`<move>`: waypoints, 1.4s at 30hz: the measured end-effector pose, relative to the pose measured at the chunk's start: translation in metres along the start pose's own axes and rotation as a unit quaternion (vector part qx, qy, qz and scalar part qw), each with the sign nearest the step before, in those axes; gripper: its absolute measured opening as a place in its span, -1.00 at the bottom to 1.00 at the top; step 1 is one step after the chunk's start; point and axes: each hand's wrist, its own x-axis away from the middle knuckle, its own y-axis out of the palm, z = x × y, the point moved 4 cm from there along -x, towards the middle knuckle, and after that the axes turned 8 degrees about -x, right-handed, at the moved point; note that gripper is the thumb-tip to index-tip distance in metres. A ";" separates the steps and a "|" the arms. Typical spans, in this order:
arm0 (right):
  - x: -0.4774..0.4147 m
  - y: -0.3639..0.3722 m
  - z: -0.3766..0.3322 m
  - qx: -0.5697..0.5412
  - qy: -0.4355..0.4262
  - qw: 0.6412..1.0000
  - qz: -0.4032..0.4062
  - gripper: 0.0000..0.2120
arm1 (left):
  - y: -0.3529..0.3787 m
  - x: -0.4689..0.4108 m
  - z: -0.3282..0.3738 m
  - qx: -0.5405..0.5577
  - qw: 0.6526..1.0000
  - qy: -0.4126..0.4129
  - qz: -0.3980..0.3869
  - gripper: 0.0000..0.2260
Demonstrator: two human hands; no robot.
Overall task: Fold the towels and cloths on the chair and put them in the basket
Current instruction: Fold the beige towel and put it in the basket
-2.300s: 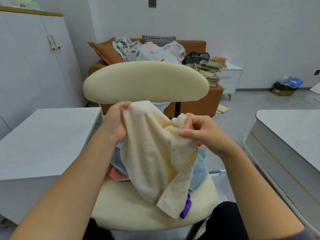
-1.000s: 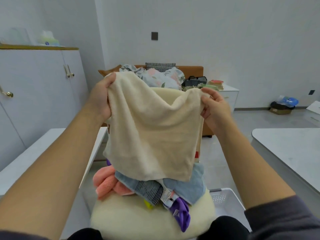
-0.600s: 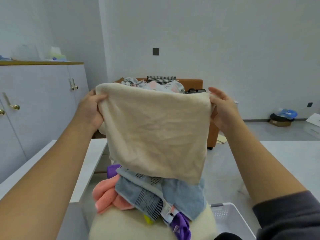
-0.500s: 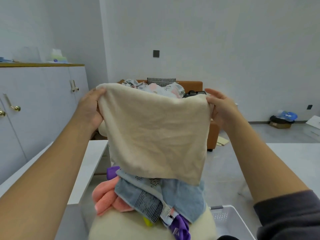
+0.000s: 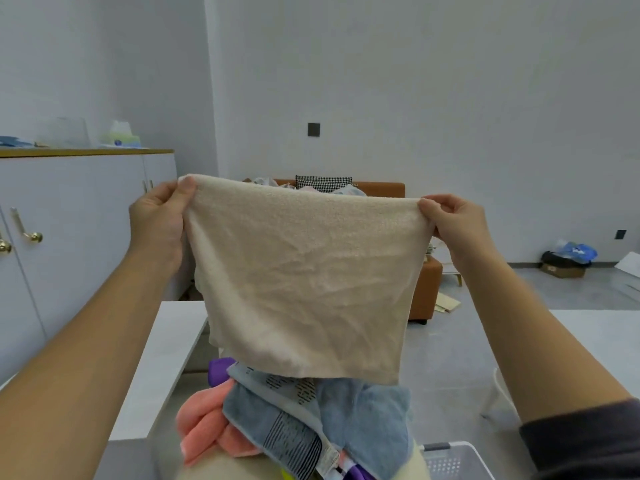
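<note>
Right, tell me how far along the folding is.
Nothing looks done: the visible corner of the white basket shows no cloth. In hand: the left hand and right hand pinch the cream towel by its top corners, spread, unfolded. Left: folding it, plus the pink cloth, blue towels and purple cloth piled on the chair.

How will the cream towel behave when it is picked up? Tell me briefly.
Likely floppy: the cream towel hangs in wrinkles between the left hand and right hand. Probably light, since pinches at two corners carry it. Its nubby surface suggests it won't slip easily.
</note>
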 end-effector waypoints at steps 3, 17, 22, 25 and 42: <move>-0.006 0.001 -0.003 0.039 -0.043 0.998 0.011 -0.89 | -0.001 -0.002 0.003 0.018 1.000 0.005 0.016 -0.93; -0.019 0.006 -0.029 0.243 -0.119 0.962 -0.048 -0.86 | -0.018 -0.008 0.020 -0.127 0.985 0.106 0.052 -0.84; -0.012 0.011 -0.021 0.108 -0.082 0.991 -0.018 -0.81 | -0.017 -0.003 0.017 -0.093 0.990 0.105 0.014 -0.96; -0.012 0.011 -0.018 0.091 -0.049 0.995 0.009 -0.78 | -0.011 -0.008 0.015 -0.063 0.996 0.051 -0.036 -0.86; 0.035 0.050 0.212 0.208 0.206 0.955 -0.036 -0.73 | 0.006 0.033 -0.219 -0.401 0.878 -0.151 -0.212 -0.42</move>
